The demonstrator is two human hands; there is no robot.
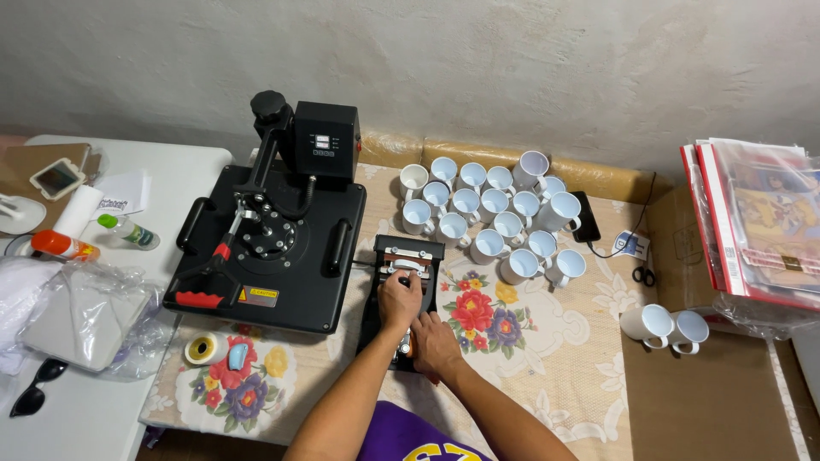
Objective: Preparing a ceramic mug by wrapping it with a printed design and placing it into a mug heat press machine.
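A small black mug press (408, 256) lies on the flowered tablecloth (547, 341), just right of a large black flat heat press (273, 248). My left hand (399, 299) rests on top of the mug press, fingers curled over its silver handle bar. Close behind it, my right hand (434, 341) grips the near end of the mug press, where an orange-brown part shows. Behind the mug press stands a cluster of several white mugs (491, 218).
Two more white mugs (664, 326) sit on brown cardboard at the right, near scissors (643, 275) and a stack of printed sheets (760, 226). A tape roll (205, 348) lies by the heat press. Bottles, plastic bags and sunglasses (34, 384) cover the white table at left.
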